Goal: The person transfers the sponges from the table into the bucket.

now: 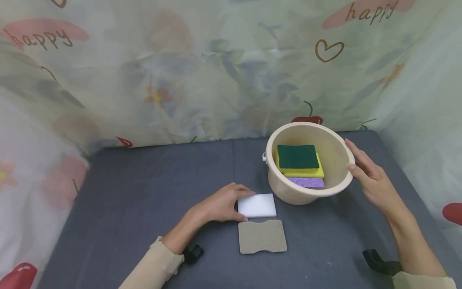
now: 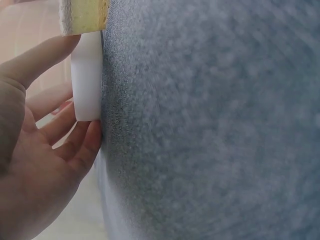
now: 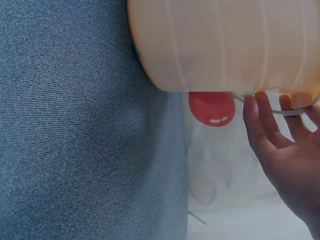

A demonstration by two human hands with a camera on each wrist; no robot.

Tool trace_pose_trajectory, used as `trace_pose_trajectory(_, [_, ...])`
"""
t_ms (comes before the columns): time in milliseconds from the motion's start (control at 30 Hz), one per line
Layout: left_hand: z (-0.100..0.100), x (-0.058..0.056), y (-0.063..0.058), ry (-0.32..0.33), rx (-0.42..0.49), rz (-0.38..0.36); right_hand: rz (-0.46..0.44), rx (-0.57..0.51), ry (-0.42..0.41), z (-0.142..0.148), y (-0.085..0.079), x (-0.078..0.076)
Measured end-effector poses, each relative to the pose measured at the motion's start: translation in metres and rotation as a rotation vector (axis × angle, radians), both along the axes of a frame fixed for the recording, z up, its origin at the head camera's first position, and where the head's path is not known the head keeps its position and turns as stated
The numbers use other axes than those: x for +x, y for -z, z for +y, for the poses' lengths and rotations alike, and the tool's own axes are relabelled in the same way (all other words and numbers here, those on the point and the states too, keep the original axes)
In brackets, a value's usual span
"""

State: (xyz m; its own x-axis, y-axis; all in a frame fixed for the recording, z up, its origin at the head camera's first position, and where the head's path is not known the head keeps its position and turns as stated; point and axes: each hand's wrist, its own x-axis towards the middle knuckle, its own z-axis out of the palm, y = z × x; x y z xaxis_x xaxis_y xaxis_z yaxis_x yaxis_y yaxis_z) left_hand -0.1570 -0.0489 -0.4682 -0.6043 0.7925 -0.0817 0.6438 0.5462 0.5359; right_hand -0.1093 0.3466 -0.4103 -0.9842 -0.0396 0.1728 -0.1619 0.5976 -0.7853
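My left hand (image 1: 227,202) reaches around the left end of a white sponge block (image 1: 257,205) lying on the table, thumb at the near edge and fingers at the far edge. In the left wrist view, the thumb and fingertips press opposite sides of this white block (image 2: 88,77). Just nearer lies a grey notched scouring sponge (image 1: 262,237), its foam side yellow. My right hand (image 1: 371,176) rests against the right side of a cream bucket (image 1: 288,190), fingers fairly straight along its outer wall. Inside are a green-and-yellow scouring sponge (image 1: 297,156) and a purple sponge (image 1: 306,182).
The dark grey cloth-covered table (image 1: 162,172) extends left of the bucket. A patterned curtain (image 1: 216,80) hangs behind the table and at both sides. The bucket's wire handle (image 3: 280,112) passes beside the right fingers.
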Motion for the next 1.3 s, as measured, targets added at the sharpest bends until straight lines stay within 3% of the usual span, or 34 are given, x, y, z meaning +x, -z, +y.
trace_pose_trajectory(633, [-0.007,-0.001,-0.006,-0.006,0.132,-0.048,-0.014,-0.006,0.013,-0.005,-0.004,0.001])
trace_pose_trajectory(933, [-0.013,-0.004,-0.014,-0.028,0.245,-0.012,0.001,-0.012,0.002,-0.004,-0.002,0.0])
trace_pose_trajectory(1300, [-0.018,-0.008,-0.026,0.001,0.302,0.045,0.006,-0.012,0.001,-0.001,0.0,-0.001])
